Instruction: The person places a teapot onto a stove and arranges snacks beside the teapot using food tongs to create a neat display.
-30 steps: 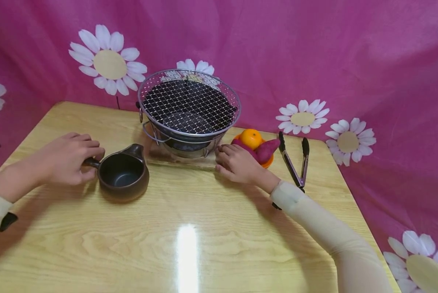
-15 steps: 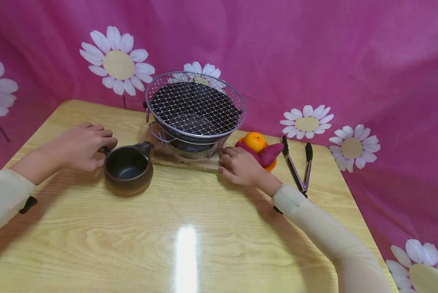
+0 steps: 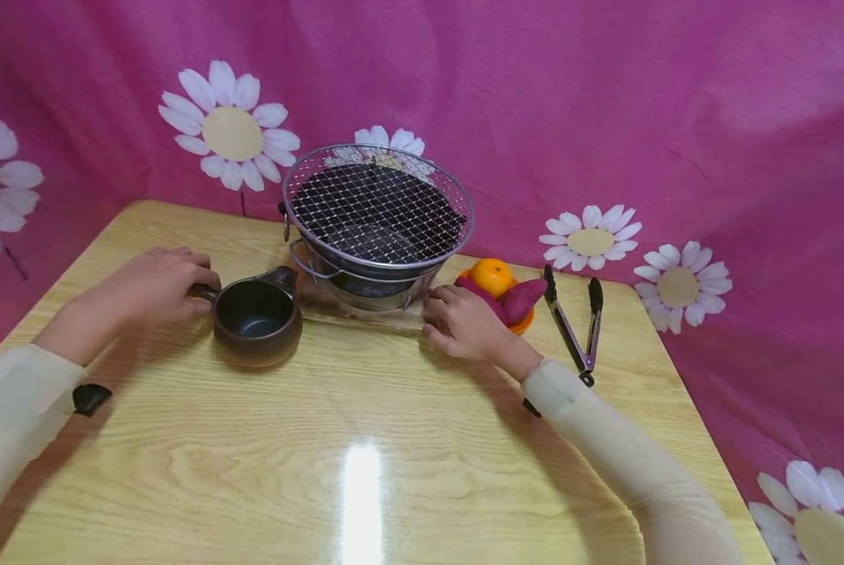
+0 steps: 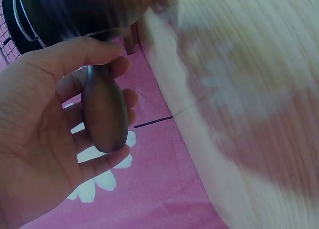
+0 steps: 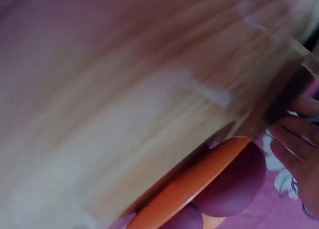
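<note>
My left hand [image 3: 157, 290] holds the short handle of a small dark brown saucepan [image 3: 256, 345] with a pouring spout. In the left wrist view the fingers and thumb curl round this rounded handle [image 4: 104, 114]. The pan stands left of a round tabletop grill [image 3: 380, 212] topped with a wire mesh, and its inside shows nothing in it. Under the grill lies a wooden board [image 3: 365, 318]. My right hand [image 3: 467, 322] rests at the board's right end, its fingertips against the edge. In the right wrist view its fingers [image 5: 294, 139] reach the board loosely extended.
Beside the right hand sits an orange bowl [image 3: 525, 323] with purple sweet potatoes [image 3: 524, 300] and an orange citrus fruit [image 3: 491, 276]. Black-tipped tongs [image 3: 583, 349] lie spread farther right. A pink flowered cloth [image 3: 464, 71] hangs behind the wooden table [image 3: 267, 471].
My left hand has brought the saucepan rightward and slightly back, closer to the grill and board. The right hand stays at the board's end. The head view has shifted a little.
</note>
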Demonstrator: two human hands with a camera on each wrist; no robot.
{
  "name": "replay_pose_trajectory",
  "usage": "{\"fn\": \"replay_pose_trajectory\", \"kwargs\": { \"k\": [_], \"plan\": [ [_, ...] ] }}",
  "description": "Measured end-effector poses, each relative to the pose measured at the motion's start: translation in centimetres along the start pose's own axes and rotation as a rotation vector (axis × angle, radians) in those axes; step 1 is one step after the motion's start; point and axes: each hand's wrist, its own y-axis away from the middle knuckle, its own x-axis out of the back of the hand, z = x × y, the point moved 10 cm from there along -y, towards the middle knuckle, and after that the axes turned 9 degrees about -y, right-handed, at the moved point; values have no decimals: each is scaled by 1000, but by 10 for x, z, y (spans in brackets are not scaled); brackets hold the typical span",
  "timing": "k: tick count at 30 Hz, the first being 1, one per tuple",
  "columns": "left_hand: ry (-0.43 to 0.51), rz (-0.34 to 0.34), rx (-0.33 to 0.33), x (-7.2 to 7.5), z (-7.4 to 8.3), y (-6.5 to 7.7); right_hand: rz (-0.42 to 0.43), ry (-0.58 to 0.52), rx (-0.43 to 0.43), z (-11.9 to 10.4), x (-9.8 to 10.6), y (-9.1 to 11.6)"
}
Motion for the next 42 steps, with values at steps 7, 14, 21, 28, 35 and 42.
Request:
{"fn": "replay_pose_trajectory", "kwargs": {
  "k": [7,14,21,28,35,42],
  "plan": [
    [53,3,16,2,-3,2,-44,-9,-62,2,1,-10],
    [83,-10,18,-3,1,1,-118,1,-157,1,-2,-9],
    [78,-21,23,-8,1,2,-196,-57,-237,0,-11,-3],
    [67,-34,37,-8,-2,0,-257,-40,-284,2,-12,0],
    [66,-4,-16,-2,3,1,-272,-33,-293,0,-12,-2],
    [67,39,-57,-1,9,5,-262,-16,-315,4,-13,1]
  ]
}}
